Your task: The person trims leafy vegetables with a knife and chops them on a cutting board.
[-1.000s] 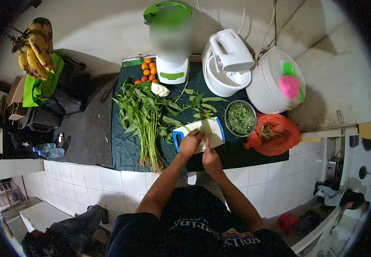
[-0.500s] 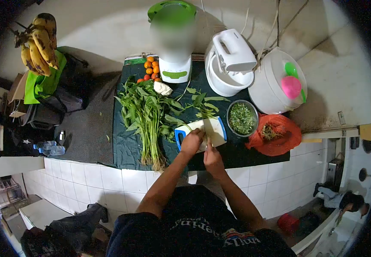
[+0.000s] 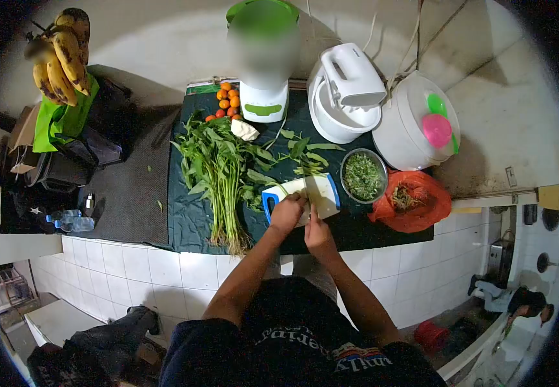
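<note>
A white cutting board (image 3: 328, 201) with blue edges lies at the front of the table. My left hand (image 3: 288, 213) is closed over its left half, pressing down leafy green stems that are mostly hidden under the fingers. My right hand (image 3: 319, 233) is wrapped around a knife (image 3: 312, 209), its blade close beside the left fingertips. Loose cut greens (image 3: 306, 155) lie just beyond the board. To the left rests a large bunch of leafy greens (image 3: 218, 174) with roots toward me. A metal bowl (image 3: 381, 191) of chopped greens stands to the right.
A red plastic bag (image 3: 431, 209) holding trimmings sits right of the bowl. Behind are a blender (image 3: 263, 103), a white stand mixer (image 3: 350, 80), a white round container (image 3: 408, 109), orange fruits (image 3: 229, 103) and a white lump (image 3: 244, 130). Other people (image 3: 528, 303) are at the edges.
The view has shifted slightly. My hands stay at the board in nearly the same grip, with the knife moved only a little.
</note>
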The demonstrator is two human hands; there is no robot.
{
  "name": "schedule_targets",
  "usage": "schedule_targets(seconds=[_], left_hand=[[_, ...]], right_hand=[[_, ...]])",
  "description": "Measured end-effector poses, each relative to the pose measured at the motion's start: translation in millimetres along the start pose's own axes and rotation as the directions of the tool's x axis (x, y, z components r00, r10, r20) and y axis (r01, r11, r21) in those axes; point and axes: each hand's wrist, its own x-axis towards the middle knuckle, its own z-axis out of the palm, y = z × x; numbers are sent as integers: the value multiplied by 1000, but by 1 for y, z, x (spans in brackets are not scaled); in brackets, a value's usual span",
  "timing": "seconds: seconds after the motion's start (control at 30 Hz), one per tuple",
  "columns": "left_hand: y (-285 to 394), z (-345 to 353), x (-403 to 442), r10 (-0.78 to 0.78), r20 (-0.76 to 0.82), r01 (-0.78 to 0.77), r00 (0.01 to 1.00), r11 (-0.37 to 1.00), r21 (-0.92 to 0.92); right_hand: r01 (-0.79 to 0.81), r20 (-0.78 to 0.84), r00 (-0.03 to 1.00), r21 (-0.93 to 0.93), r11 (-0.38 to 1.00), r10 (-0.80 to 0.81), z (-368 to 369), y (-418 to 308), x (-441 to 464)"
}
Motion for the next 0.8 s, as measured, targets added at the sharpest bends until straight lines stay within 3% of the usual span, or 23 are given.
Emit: schedule_targets(seconds=[0.1,0.2,0.3,0.4,0.5,0.57,0.7,0.77,0.8], left_hand=[[-8,10,1,14,-1,-14,1000,998,62],[-8,12,0,46,-80,-45,996,999,23],[-6,7,-2,34,-131,-35,991,999,-4],[-9,7,-2,23,-76,-27,997,999,-46],[-13,13,-1,93,-116,-93,989,996,2],[-11,8,-3,78,-125,-84,989,996,-42],[-3,-3,-5,39,-79,-44,996,997,-56],[0,-7,-5,-7,11,8,1000,997,-81],[-6,1,-6,50,-45,-52,998,998,-27]], right_hand=[[26,-46,999,-36,999,-28,10,3,-3],[148,-140,978,-68,987,-156,16,10,7],[95,-110,989,-44,994,-100,8,1,21],[65,-84,994,-38,997,-68,4,4,20],[89,-36,995,-54,995,-91,5,4,2],[69,-90,993,-124,990,-81,16,5,-3],[22,-123,992,-74,997,-31,17,-3,15],[-20,-86,996,-74,997,13,15,1,26],[-16,-89,996,-74,997,10,11,-1,26]])
